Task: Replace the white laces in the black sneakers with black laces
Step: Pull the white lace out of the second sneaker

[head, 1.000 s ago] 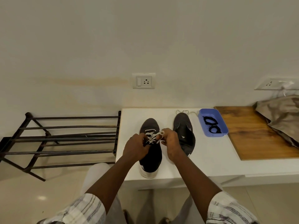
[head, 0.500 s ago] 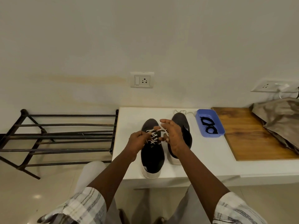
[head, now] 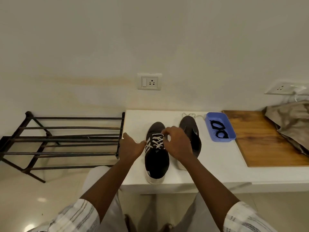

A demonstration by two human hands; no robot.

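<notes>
White laces [head: 156, 141] cross in a few rows over the tongue of the nearer black sneaker [head: 157, 162], which stands on the counter [head: 212, 166]. Its pale-soled heel is at the front edge and its toe points to the wall. The right hand [head: 179, 145] hovers over the far rows with its fingers [head: 164, 132] curled, thumb and forefinger bent into a ring. Their tips lie at the laces, but I cannot tell whether they pinch a strand or only touch it. The left hand [head: 131, 149] lies spread just beside the sneaker, thumb stuck out and forefinger tip touching the striped side; its other fingers are hidden under the hand.

Just to the right stands the second sneaker [head: 194, 131]. The right hand and wrist cover much of its near half, so its eyelets cannot be made out. A loose white lace [head: 189, 114] lies on the counter behind its toe, thin and faint against the white top.

Further right a blue tray [head: 232, 133] holds black laces [head: 218, 130], wound in two small coils. The tray touches the edge of a wooden board [head: 267, 144] that covers the right part of the counter. On the board's far corner lies a crumpled beige cloth [head: 291, 119], cut off by the picture's edge.

Left of the counter stands a dark metal rack [head: 66, 139]. A wall socket [head: 149, 82] sits above the sneakers. Striped sleeves [head: 78, 216] show at the bottom, both cut off.
</notes>
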